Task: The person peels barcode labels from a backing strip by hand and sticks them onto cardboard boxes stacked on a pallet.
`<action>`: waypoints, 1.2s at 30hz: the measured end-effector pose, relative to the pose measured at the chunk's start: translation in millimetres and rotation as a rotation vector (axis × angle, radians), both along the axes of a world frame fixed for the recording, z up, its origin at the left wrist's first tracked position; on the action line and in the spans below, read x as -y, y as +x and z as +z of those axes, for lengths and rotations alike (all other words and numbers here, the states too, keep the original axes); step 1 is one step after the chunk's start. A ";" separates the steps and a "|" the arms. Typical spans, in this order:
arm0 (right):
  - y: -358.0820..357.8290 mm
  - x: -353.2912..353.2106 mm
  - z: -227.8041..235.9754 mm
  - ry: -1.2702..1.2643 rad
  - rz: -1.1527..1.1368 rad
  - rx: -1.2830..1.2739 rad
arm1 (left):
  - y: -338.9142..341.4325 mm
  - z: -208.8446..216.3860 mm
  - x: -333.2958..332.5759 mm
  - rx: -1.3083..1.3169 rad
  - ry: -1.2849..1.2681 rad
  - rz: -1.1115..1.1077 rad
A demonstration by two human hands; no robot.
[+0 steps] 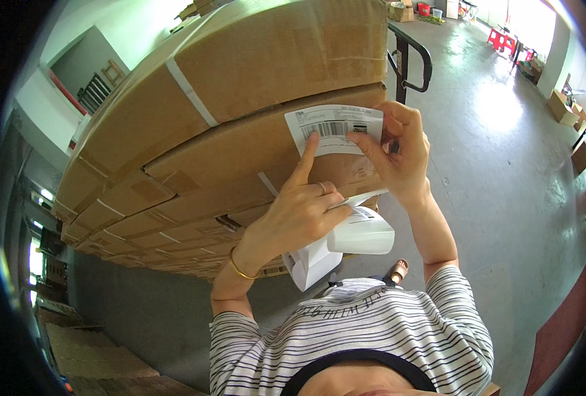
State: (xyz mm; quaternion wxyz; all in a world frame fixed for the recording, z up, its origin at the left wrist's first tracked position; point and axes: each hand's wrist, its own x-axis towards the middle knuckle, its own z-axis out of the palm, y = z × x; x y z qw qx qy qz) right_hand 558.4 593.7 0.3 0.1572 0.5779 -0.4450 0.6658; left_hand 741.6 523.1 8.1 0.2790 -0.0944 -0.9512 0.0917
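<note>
A smooth grey floor (464,198) spreads beneath everything, and on the person's left rises a large stack of brown cardboard cartons (279,56), its seams taped and a narrow pale strap (190,89) crossing the face of the top one. A bent black metal tube handle (426,63) stands just beyond the stack's far right corner. Both bare hands work near the right end of a carton one layer below the top. The left grip (299,211) is closed, its curled fingers holding a loose, folded white paper label strip (362,236) that hangs below, while its index finger reaches out onto a rectangular white printed label (333,125). That label lies against the carton face, close under the seam. The right grip (405,155) has its thumb on the label's right part and its other fingers bent round the edge; whether they pinch the paper or merely press cannot be told. Smallest are a thin gold-coloured bracelet (239,267) and a slim ring (322,189) on the left side. If the two hands press unevenly, the label could wrinkle or sit askew; placed so near the corner, its right edge might lift, and the dangling strip could snag or slip from the curled fingers.
</note>
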 end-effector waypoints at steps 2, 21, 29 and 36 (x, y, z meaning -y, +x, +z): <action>5.6 1.1 -0.8 0.004 -0.020 0.008 | 4.2 1.6 1.3 -0.020 0.020 -0.028; -3.8 -1.7 -22.0 0.030 -0.036 0.140 | 1.0 -8.4 -0.2 -0.099 -0.055 -0.068; -4.9 -0.1 -21.1 0.046 -0.043 0.171 | -0.1 -11.7 2.2 -0.086 0.008 -0.068; -3.5 -1.0 -7.9 0.002 0.011 0.112 | -2.3 -3.3 2.0 -0.047 0.030 -0.038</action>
